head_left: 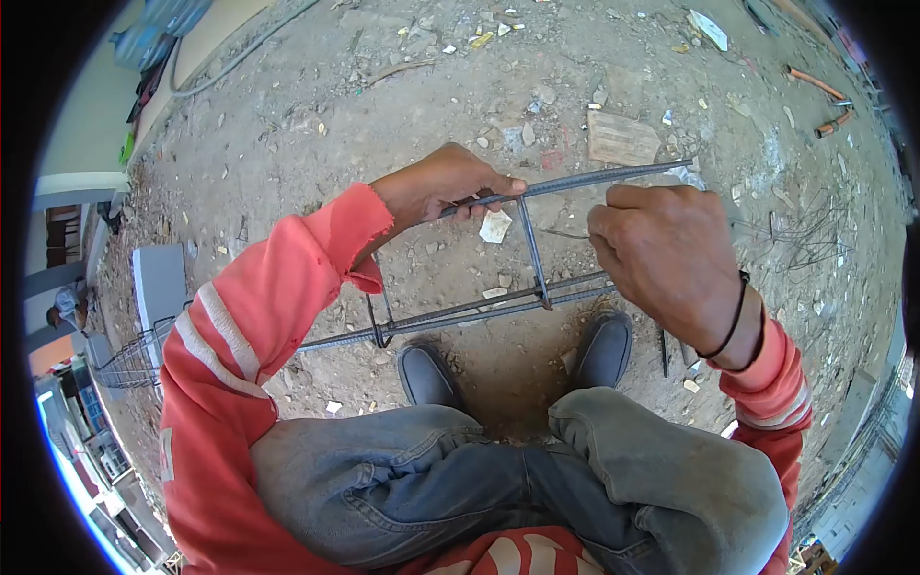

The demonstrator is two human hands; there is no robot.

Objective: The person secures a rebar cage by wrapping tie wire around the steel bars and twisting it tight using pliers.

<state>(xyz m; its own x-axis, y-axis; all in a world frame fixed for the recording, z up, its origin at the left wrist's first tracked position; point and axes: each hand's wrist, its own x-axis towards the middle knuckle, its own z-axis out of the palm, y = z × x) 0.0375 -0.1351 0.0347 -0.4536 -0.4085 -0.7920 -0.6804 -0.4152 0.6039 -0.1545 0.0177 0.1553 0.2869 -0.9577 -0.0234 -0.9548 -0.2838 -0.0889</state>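
Note:
A rebar cage (pixel 594 179) of long ribbed steel bars lies across my lap side, above my shoes. My left hand (pixel 458 184) is closed around its upper bar, thumb along the top, close to where a square stirrup (pixel 533 241) meets that bar. Another stirrup (pixel 377 321) crosses the lower bars (pixel 460 312) further left. My right hand (pixel 663 251) is closed in a fist, knuckles up, just below the upper bar's right end and over the right end of the lower bars. Whatever its fingers hold is hidden from me.
Rubble-strewn dirt ground surrounds me, with a flat board (pixel 621 138) ahead and orange-brown pipes (pixel 819 84) at the far right. Thin wire (pixel 810 230) lies to the right. Left are a grey block (pixel 160 283) and a wire basket-like frame (pixel 134 359). My shoes (pixel 428 374) are below the cage.

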